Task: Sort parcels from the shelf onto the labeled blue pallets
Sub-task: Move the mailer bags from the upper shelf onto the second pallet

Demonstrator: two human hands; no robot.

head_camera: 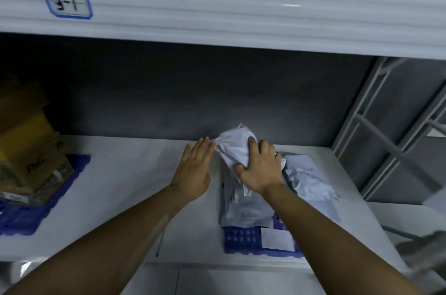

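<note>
**Right hand on the white parcel, left hand flat beside it**

The white parcel (233, 147), a crumpled soft mailer, sits at the far end of a stack of grey mailers (246, 208) lying on a blue pallet (241, 239) on the shelf (132, 186), close to the dark back wall. Its long axis runs roughly away from the person, tilted a little to the right at the far tip.

The right hand (261, 169) lies directly on it. Its fingers (253, 144) bend over the top and the thumb presses into the near left edge, so it appears to be grasping the parcel. The left hand (194, 169) is released: its fingers (202, 147) are straight and together, palm down, with the tips just beside or barely touching the parcel's left edge.

The right hand is clearly the nearer one, and the left would have to close in from the left side.

A paper slip (276, 238) lies on the pallet's near end. Well to the left, cardboard boxes (26, 145) stand on a second blue pallet (60, 188).
</note>
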